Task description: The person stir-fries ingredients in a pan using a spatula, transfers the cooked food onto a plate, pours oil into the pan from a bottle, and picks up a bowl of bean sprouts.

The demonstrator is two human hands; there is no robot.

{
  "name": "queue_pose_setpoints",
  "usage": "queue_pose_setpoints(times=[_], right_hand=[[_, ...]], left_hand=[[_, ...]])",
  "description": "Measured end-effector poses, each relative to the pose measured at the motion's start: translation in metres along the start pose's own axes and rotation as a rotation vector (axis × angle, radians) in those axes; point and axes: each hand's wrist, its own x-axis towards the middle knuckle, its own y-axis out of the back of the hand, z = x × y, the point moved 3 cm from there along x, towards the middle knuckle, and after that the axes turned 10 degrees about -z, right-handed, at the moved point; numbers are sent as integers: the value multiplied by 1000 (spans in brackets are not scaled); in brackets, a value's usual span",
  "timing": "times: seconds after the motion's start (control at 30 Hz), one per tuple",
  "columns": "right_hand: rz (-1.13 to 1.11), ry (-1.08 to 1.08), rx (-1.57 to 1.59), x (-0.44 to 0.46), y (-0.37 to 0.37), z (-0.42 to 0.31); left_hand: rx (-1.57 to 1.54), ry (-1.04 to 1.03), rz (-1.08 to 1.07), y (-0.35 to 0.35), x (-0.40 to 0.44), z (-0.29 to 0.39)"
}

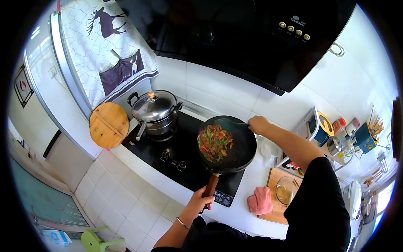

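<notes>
My left hand (196, 204) is wrapped round the brown handle of a black frying pan (241, 147), which sits over the right side of the stove. Sliced green and red vegetables with darker pieces, a stir-fry (215, 143), lie in the left half of the pan. At the pan's upper right rim, my right hand (258, 125) is closed on the handle of a dark teal spatula (228, 123). The spatula's head reaches into the pan along the far edge of the food; part of its shape blends with the dark pan.
A lidded steel pot (154, 110) stands on the stove's left side, its long handle pointing forward. Left of it leans a round wooden board (108, 125). A pink cloth (260, 200) and a glass bowl (286, 190) rest at right. Overhead hangs a black range hood (235, 46).
</notes>
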Motion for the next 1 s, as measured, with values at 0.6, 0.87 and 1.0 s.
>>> queue_pose_setpoints(times=[0.6,0.87,1.0], right_hand=[[-417,168,-416,-48,59,-11],[-917,-49,813,-75,5,-29],[-947,-195,843,-90,30,-2]], left_hand=[[-10,-8,24,0,-3,-2],[-21,3,4,-2,-4,1],[-19,11,29,-2,-5,2]])
